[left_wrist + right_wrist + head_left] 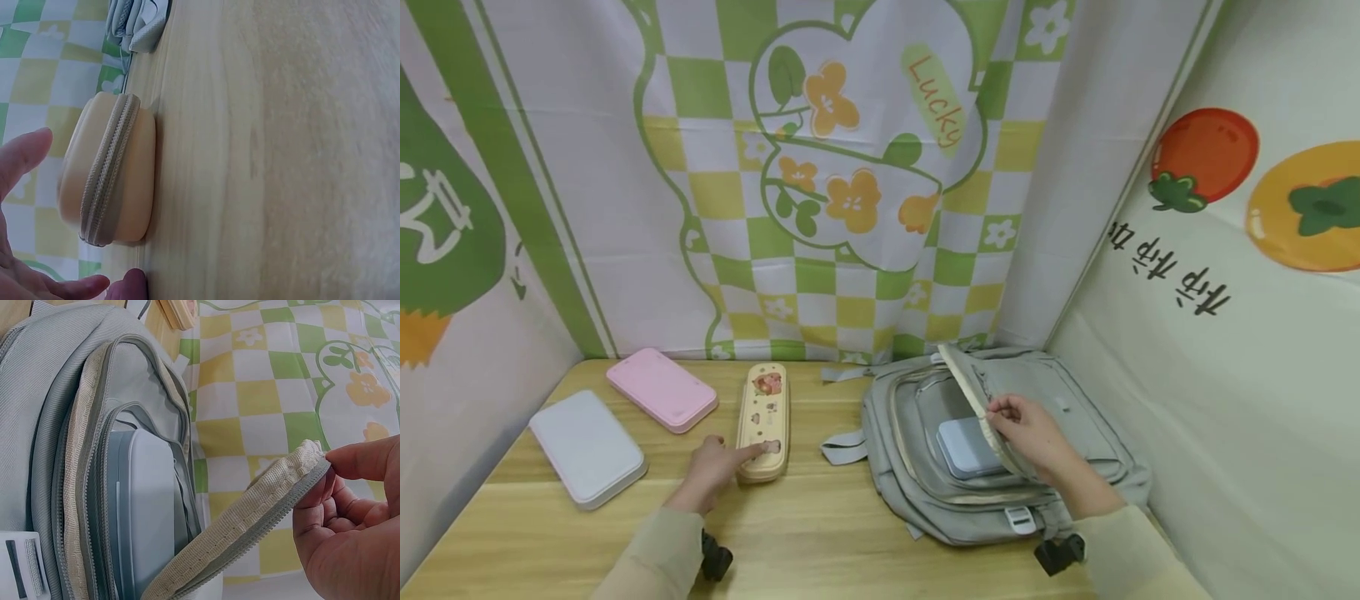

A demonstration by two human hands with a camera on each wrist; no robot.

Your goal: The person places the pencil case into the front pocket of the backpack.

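Observation:
A cream pencil case (763, 417) with small printed pictures lies at the middle of the table. My left hand (711, 473) is at its near end, index finger stretched over the lid; the left wrist view shows a zip around the case (109, 172) and the fingers not wrapped around it. My right hand (1030, 437) pinches the zippered edge of the flap (250, 519) of a grey backpack (940, 512), holding it raised. Inside the unzipped front pocket sits a light blue case (968, 448), partly hidden by the flap in the head view.
On the left side of the table (820, 533) lie a pink case (662, 390) and a white case (589, 448). Backpack straps (844, 447) reach toward the cream case. Printed cloth (850, 308) hangs behind the table, with more cloth at both sides.

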